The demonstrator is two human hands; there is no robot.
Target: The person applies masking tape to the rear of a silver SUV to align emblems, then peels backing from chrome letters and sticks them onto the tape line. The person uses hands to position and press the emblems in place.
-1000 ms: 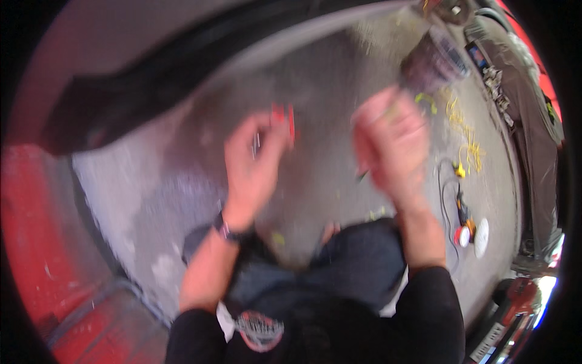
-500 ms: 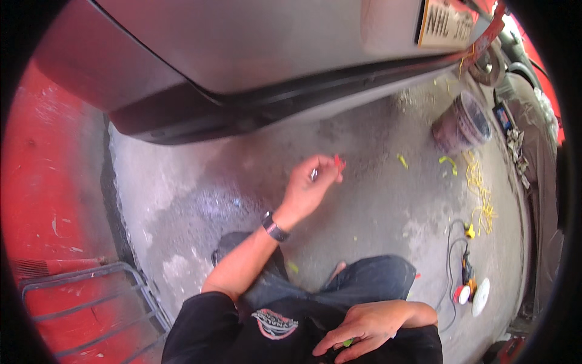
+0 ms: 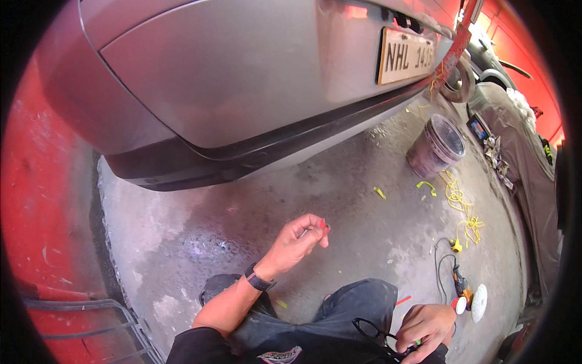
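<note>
Through the head view I see the left hand (image 3: 294, 244) with its fingers pinched narrow on a small bright-red piece (image 3: 324, 226), above the rough, damp-stained grey concrete floor (image 3: 357, 249). The right hand (image 3: 429, 326), low beside the lap, has its fingers curled on black-framed eyeglasses with rounded lenses (image 3: 368, 328); a bit of green shows at these fingers, too small for me to identify. Ahead stands a smooth, dull-grey car body (image 3: 230, 79) with a black lower trim. Compared with half a second ago, my view takes in more of that body, and the eyeglasses now show where I could not make them out before; the red piece stays in the left fingers. A smeared, greyish-purple round plastic bucket (image 3: 433, 148) leans near tangled yellow cord (image 3: 464, 209); its mouth faces up, but I cannot tell what is inside.
</note>
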